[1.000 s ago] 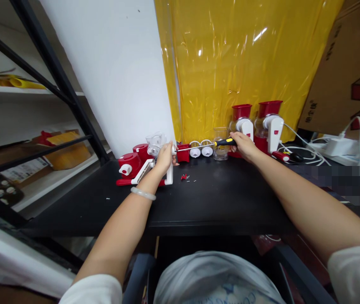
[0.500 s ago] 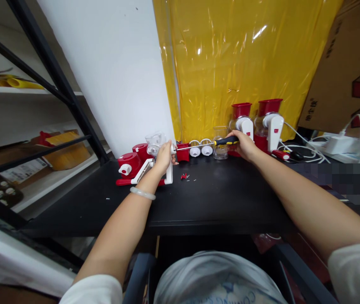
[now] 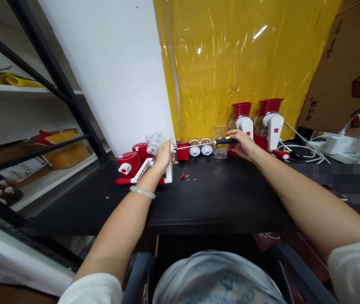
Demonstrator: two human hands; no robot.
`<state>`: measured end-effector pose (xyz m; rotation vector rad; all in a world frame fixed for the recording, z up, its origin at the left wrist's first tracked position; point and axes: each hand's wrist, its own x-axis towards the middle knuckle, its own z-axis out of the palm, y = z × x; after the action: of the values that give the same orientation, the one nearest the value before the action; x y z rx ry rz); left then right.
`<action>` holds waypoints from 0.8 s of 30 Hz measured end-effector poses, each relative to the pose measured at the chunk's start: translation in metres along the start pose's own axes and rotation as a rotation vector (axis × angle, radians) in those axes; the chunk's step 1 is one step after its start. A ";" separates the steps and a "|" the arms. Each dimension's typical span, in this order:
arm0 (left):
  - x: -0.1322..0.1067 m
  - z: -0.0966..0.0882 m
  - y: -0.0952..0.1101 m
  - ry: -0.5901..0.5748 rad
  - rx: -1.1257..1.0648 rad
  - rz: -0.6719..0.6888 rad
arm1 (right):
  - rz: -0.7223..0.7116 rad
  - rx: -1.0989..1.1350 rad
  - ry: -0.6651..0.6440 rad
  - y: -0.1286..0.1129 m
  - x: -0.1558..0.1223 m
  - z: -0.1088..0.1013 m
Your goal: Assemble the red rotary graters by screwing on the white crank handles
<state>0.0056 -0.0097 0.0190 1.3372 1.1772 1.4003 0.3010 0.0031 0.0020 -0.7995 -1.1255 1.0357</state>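
My left hand [image 3: 163, 156] is closed around a white plastic part [image 3: 172, 147], mostly hidden by the fingers; it may be the upper end of a white crank arm [image 3: 169, 169]. My right hand [image 3: 243, 143] grips the rear of a screwdriver [image 3: 226, 140] with a black and yellow handle. The shaft lies nearly level, and its tip meets the white part at my left fingers. Several small red pieces and screws [image 3: 184, 175] lie on the black table [image 3: 217, 198] just below. Beside my left wrist is another white crank arm [image 3: 142, 171] with a red grip.
Two red and white rotary graters [image 3: 274, 126] stand at the back right. Red bases [image 3: 129, 164] sit at left, near a clear plastic housing [image 3: 155, 141]. Two round drums [image 3: 207, 147] and a clear cup [image 3: 220, 150] line the back. White cables [image 3: 312, 154] lie at right.
The fingers of my right hand have shifted slightly around the screwdriver handle's end. My left hand and the white part stay in place.
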 end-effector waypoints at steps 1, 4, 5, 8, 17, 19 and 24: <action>0.000 0.000 0.000 0.000 0.003 -0.002 | 0.000 0.016 -0.010 -0.001 -0.001 0.000; 0.000 0.001 0.000 0.007 0.008 -0.009 | -0.024 0.017 -0.029 0.000 0.001 -0.002; 0.000 0.000 0.000 0.010 0.005 -0.010 | -0.023 0.003 -0.033 0.002 0.003 -0.003; 0.001 -0.001 0.001 0.018 -0.009 -0.002 | 0.022 -0.099 -0.027 0.007 0.009 -0.007; 0.002 -0.001 0.000 0.020 -0.001 -0.013 | -0.067 -0.179 0.015 0.010 0.009 -0.005; 0.001 -0.001 0.000 0.020 0.008 -0.013 | -0.052 -0.095 0.037 0.005 0.005 -0.001; 0.000 0.000 -0.002 -0.001 0.018 0.003 | -0.025 0.017 0.020 -0.002 -0.001 0.002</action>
<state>0.0052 -0.0090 0.0175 1.3525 1.1902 1.3948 0.2992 0.0011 0.0039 -0.7790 -1.1058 1.0135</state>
